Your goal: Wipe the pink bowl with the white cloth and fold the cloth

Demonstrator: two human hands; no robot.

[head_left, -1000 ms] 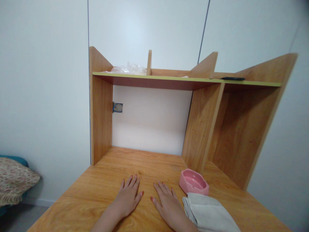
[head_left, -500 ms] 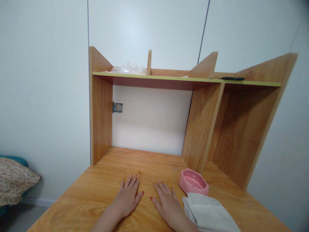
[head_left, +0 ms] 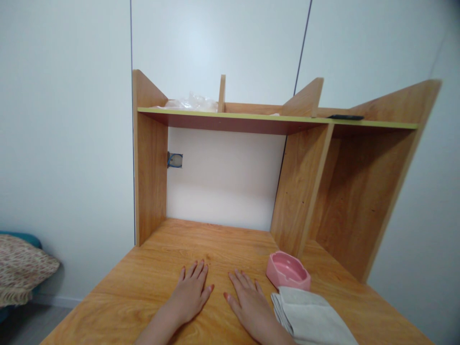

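Palm down on the wooden desk (head_left: pixel 118 292), my left hand (head_left: pixel 191 292) has its fingers spread and holds nothing. My right hand (head_left: pixel 249 302) lies flat beside it, fingers apart, also holding nothing. A folded light grey cloth (head_left: pixel 314 316) is just right of my right hand, close to the wrist. Behind the cloth stands a pink ashtray (head_left: pixel 287 272) with notches in its rim. The cloth's far edge lies against the ashtray's near side.
A wooden shelf unit (head_left: pixel 302 191) rises from the back of the desk. On its upper board lie a crumpled clear plastic bag (head_left: pixel 192 102) and a flat dark object (head_left: pixel 345 117). An uncovered wall box (head_left: pixel 175 160) shows wires. A patterned cushion (head_left: pixel 27 268) is at far left.
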